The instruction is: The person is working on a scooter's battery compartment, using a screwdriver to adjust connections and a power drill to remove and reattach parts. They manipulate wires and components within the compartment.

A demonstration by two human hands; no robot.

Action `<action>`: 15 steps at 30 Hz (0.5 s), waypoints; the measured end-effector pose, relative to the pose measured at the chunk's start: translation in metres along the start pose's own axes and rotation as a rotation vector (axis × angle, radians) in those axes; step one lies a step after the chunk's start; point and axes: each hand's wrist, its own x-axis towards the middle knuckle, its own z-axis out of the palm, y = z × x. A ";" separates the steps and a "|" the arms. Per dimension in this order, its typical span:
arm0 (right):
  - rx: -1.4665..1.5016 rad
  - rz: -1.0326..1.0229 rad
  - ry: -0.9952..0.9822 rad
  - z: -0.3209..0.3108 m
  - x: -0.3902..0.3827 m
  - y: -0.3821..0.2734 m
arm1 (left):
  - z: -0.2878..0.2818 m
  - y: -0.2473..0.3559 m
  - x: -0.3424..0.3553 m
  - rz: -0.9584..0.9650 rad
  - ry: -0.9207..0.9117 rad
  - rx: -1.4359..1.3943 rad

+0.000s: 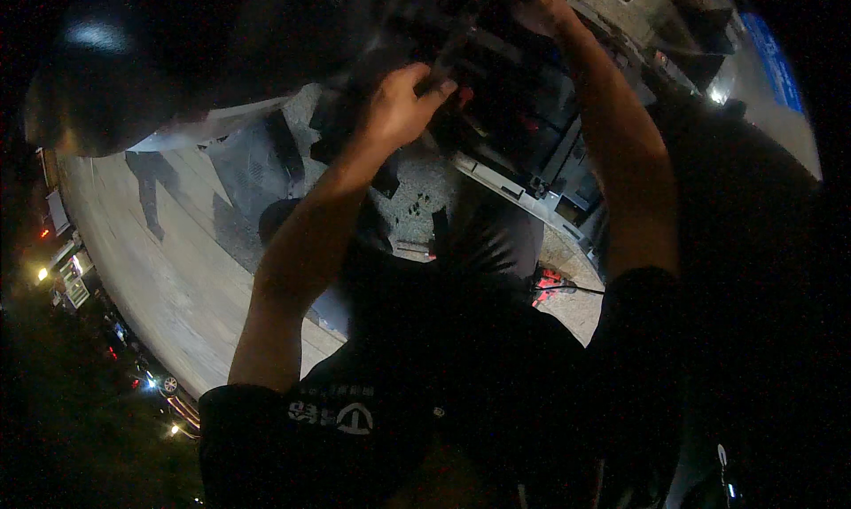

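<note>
And here's the widest thing, pale pavement (168, 278) sweeping across the 9 o'clock side; next, the dark, open equipment bay (514, 110) under the arms, up around 1 o'clock, its pale rim (483, 172) curving along the lower side. Left hand (401, 110) at 12 o'clock now, thumb and forefinger bent beside a dark bar-like piece (456, 48), though whether they grip it I can't tell. Right hand (539, 11) high at 1 o'clock, over the bay's far side, fingers lost in shadow, grip unreadable. Down between 3 and 4, a red-and-black object (550, 285) by a thin black cord (582, 289).
</note>
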 end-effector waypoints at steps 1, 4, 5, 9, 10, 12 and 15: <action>0.084 0.015 -0.014 -0.011 0.000 -0.007 | 0.000 -0.001 0.001 0.010 0.009 0.010; 0.184 0.020 -0.029 -0.028 -0.002 -0.020 | 0.003 -0.002 0.002 0.044 0.025 0.026; 0.199 0.019 -0.033 -0.030 -0.005 -0.020 | 0.004 -0.002 0.002 0.064 0.025 0.025; 0.388 -0.020 0.029 -0.049 -0.008 -0.028 | 0.014 -0.009 0.001 0.053 0.065 -0.016; 0.611 -0.034 0.081 -0.055 -0.007 -0.037 | 0.014 -0.010 -0.001 0.061 0.092 0.011; 0.462 0.124 -0.118 -0.050 0.002 -0.028 | 0.015 -0.003 -0.002 0.105 0.130 0.053; 0.588 0.175 -0.051 -0.032 0.001 -0.013 | 0.026 -0.010 0.002 0.247 0.227 -0.002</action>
